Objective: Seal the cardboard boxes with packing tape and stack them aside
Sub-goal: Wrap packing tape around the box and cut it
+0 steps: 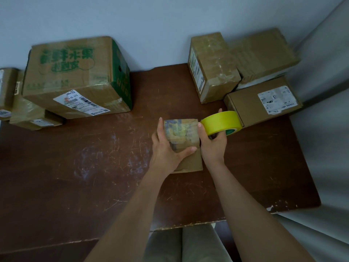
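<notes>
Box in hand: we have a small cardboard box [184, 142] mid-counter, its top patched with old tape, lying under both hands.
Left grip: our left hand [166, 148] lies flat on the box, fingers spread, thumb across the near edge, pinning it down.
Right grip: our right hand [212, 144] is curled around the yellow tape roll [221, 122], thumb against the box's right edge; we judge a strip is being started there, though no fresh strip shows clearly.
Progress: this one looks unsealed yet. Which of the others are finished we cannot tell.
Left pile: the green-printed fruit carton [75, 76] rests on smaller boxes at the far left.
Right pile: a labelled flat box [264, 103] sits just beside the roll, with two more boxes [213, 67] behind it.
Room: the brown counter [85, 167] is open to the near left, good space for turning the box; its right edge lies near our right forearm.
</notes>
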Demonstrator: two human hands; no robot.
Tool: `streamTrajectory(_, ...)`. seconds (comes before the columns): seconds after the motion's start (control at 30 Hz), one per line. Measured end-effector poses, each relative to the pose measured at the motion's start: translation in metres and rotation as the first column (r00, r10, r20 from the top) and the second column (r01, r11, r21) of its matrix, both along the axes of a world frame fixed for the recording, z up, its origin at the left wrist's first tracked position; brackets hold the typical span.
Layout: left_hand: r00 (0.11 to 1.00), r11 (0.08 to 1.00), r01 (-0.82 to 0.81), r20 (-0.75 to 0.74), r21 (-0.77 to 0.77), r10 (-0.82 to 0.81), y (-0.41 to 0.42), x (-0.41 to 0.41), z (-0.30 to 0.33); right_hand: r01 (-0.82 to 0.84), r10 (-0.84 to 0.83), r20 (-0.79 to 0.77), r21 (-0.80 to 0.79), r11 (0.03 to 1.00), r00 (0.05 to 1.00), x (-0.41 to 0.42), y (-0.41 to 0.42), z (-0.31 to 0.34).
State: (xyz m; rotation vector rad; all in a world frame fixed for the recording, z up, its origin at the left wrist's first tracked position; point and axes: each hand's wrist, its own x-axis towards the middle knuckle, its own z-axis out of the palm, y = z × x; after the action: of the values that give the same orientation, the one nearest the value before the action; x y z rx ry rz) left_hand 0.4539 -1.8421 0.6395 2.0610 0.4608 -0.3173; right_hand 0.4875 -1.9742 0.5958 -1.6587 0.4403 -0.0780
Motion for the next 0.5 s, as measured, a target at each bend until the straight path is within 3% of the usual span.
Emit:
streamTrajectory(0.1, 1.0, 0.993, 0.005, -0.01, 0.12, -0.004, 0.006, 0.012, 0.015, -0.003, 0.003, -0.019, -0.029, 1.0, 1.0, -0.001, 0.002, 0.001)
streamTrajectory(0.23, 0.964, 0.922, 0.014, 0.24, 0.386, -0.116, 0.002, 0.053, 0.02, -0.006, 0.005, -0.024, -0.037, 0.999, 1.0, -0.001, 0.001, -0.001)
streamTrajectory(0.3, 0.939, 0.821, 0.15, 0.179, 0.551, -0.292, -0.01, 0.067, 0.008, -0.014, 0.014, -0.006, -0.01, 1.0, 1.0, -0.001, 0.0, -0.002)
streamTrajectory(0.4, 0.903, 0.566, 0.284, -0.019, 0.774, -0.429, -0.022, 0.065, -0.005, -0.028, 0.028, -0.009, 0.022, 0.999, 1.0, 0.001, 0.0, -0.001)
streamTrajectory(0.5, 0.904, 0.516, 0.336, -0.115, 0.788, -0.413, -0.024, 0.066, 0.001, -0.036, 0.037, -0.035, 0.04, 0.999, 0.999, 0.001, 0.001, 0.0)
